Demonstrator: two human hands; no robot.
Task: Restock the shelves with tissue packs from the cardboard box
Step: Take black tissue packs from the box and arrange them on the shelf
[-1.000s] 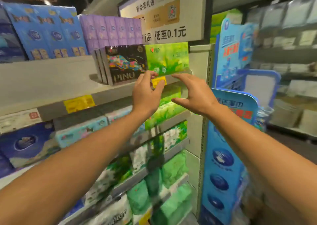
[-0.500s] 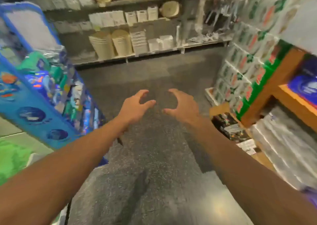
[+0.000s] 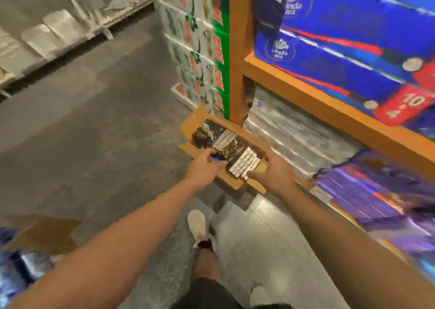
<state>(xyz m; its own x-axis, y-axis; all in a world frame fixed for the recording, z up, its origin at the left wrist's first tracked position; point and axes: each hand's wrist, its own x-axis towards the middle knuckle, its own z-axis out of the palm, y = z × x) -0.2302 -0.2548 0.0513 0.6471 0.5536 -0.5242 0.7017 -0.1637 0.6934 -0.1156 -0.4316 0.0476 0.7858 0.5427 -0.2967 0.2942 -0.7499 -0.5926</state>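
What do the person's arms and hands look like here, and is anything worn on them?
Both forearms are bare; no sleeve reaches into view. The left hand and the right hand wear no gloves, and no watch, ring or bracelet shows, though the picture is blurred. Lower down, dark shorts and a pale shoe can be seen.

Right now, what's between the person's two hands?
Head view: dark tissue packs in the brown cardboard box lie between left hand and right hand.

Single head-worn view, pitched steeply down and forward from standing height. Cardboard box (image 3: 231,184) on the floor sits just beyond centre frame, at arm's reach; orange shelving (image 3: 329,106) runs toward 2 o'clock. Motion blur throughout.
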